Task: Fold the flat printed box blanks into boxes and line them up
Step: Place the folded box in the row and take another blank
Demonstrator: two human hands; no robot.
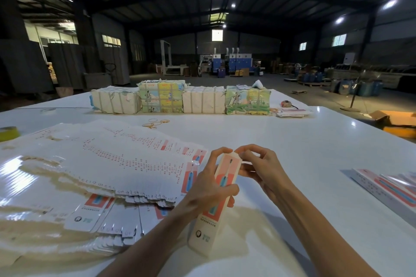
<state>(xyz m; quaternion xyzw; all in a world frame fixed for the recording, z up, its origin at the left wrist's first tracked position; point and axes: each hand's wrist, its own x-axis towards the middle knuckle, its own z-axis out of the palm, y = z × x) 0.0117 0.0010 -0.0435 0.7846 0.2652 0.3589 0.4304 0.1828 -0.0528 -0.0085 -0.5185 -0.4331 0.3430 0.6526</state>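
A folded box is held nearly upright at the white table. Its middle is gripped by the left hand, and its top end is pinched by the right hand. Flat blanks are fanned out to the left; finished boxes are laid at the right edge.

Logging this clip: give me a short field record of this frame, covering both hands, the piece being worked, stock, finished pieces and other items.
left hand: grips the box round its middle
right hand: pinches the box's top end
box: upright, slightly tilted, bottom end on the table
blanks: flat fanned pile, left of the hands
finished boxes: lying at the right edge
bundles: four, wrapped, in a row at the far side
other: rubber bands mid-table; tape roll at the left edge
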